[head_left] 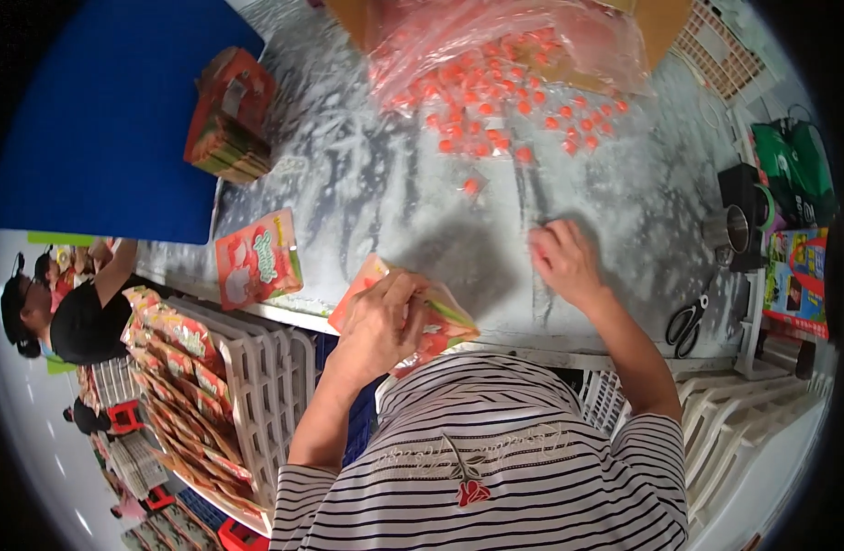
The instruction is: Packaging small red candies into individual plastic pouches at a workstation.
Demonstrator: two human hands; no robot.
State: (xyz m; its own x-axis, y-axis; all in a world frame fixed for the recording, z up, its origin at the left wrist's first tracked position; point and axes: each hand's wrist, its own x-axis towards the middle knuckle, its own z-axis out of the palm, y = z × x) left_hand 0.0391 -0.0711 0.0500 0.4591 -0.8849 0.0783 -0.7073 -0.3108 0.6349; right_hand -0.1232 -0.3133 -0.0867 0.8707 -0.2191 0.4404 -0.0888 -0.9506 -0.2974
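Note:
My left hand (385, 317) is closed on a red and orange pouch (447, 323) at the table's near edge, fingers across its upper side. To the right, my right hand (567, 262) is just over the tabletop with its fingers curled together; whether something small is in them I cannot make out. Another flat red pouch (258, 261) lies left of my left hand. Farther off, a single red ball in a clear wrapper (470, 186) lies apart from a pile of similar wrapped balls (481, 101). These spill from a clear plastic bag (518, 29) in a cardboard box (665, 32).
A stack of pouches (227, 119) stands beside a blue board (110, 119). A white crate (270, 386) full of pouches is at lower left. Black scissors (686, 326) and a metal cup (726, 230) are at the right. Other people (82, 312) work at far left.

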